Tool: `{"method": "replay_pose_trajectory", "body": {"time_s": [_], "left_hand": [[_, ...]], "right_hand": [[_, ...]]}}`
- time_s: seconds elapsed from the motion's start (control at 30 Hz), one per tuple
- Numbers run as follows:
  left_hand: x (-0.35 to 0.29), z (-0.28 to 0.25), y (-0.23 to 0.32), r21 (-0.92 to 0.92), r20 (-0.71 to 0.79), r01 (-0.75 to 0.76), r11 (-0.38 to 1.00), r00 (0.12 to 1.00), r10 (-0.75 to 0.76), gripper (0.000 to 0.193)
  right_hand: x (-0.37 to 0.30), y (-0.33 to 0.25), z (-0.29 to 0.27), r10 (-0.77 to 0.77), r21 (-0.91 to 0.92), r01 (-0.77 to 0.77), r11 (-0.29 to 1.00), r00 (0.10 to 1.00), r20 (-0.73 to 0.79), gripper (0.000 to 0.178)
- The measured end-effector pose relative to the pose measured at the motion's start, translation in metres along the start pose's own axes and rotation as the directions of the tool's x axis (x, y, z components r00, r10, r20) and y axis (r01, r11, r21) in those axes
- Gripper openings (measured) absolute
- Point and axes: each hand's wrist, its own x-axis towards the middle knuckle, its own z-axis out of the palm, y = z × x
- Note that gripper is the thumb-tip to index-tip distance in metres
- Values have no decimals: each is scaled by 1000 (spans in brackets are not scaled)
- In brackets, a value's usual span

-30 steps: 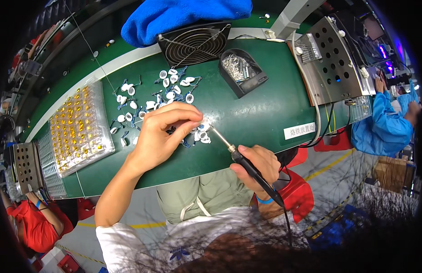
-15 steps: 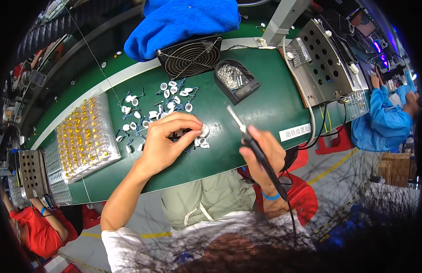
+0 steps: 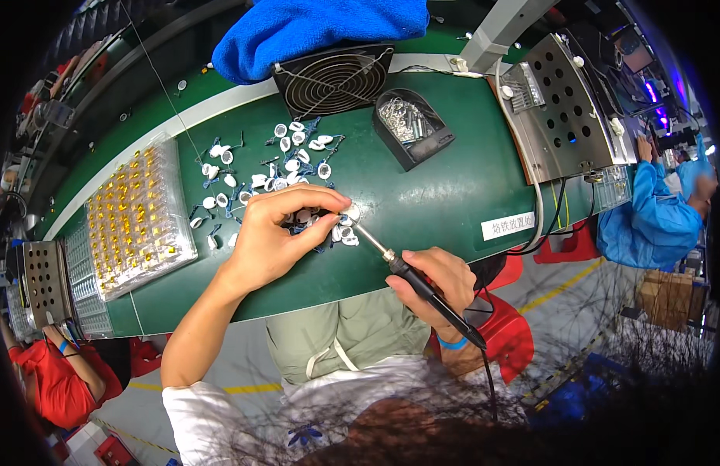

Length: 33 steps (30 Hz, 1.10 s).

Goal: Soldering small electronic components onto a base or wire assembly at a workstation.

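Note:
My left hand [image 3: 278, 237] pinches a small white oval part [image 3: 352, 211] between thumb and forefinger, just above the green bench [image 3: 422, 225]. In my right hand [image 3: 437, 283] is a black soldering iron [image 3: 426, 291], held like a pen. Its metal tip reaches up and left to the white part, at or very close to it; exact contact is too small to tell. Under and beside my left fingers lie more white parts [image 3: 346, 233]. A loose scatter of white oval parts with dark blue wires [image 3: 286, 147] spreads beyond my left hand.
A clear tray of gold-coloured pieces [image 3: 135, 221] lies at left. At the back stand a black fan [image 3: 333, 81], a blue cloth [image 3: 321, 31] and a black box of metal bits [image 3: 410, 128]. A perforated metal case [image 3: 558, 109] stands right. Co-workers in red [image 3: 57, 380] and blue [image 3: 651, 213] sit either side.
My right hand has swung the soldering iron down and left, bringing its tip to the white part. My left hand keeps its pinch. The view has shifted slightly.

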Motion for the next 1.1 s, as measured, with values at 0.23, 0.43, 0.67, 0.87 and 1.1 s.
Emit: {"method": "replay_pose_trajectory", "body": {"time_s": [0.23, 0.43, 0.67, 0.87, 1.1], "left_hand": [[1, 1, 0, 30, 1, 1, 1000, 1000, -1, 20], [1, 2, -3, 30, -4, -24, 999, 1000, 25, 20], [3, 1, -1, 72, -5, -55, 996, 998, 55, 20], [2, 2, 1, 72, -8, -49, 996, 999, 49, 20], [0, 4, -1, 71, -11, -34, 997, 999, 35, 19]], "right_hand": [[4, 0, 0, -3, 36, 2, 999, 999, 44, 43], [5, 0, 0, -4, 20, 3, 1000, 999, 52, 43], [5, -1, -1, -2, 2, 2, 1000, 998, 64, 44], [4, 0, -3, -8, 1, 8, 1000, 997, 78, 44], [0, 0, -2, -15, -34, 17, 999, 997, 72, 43]]}}
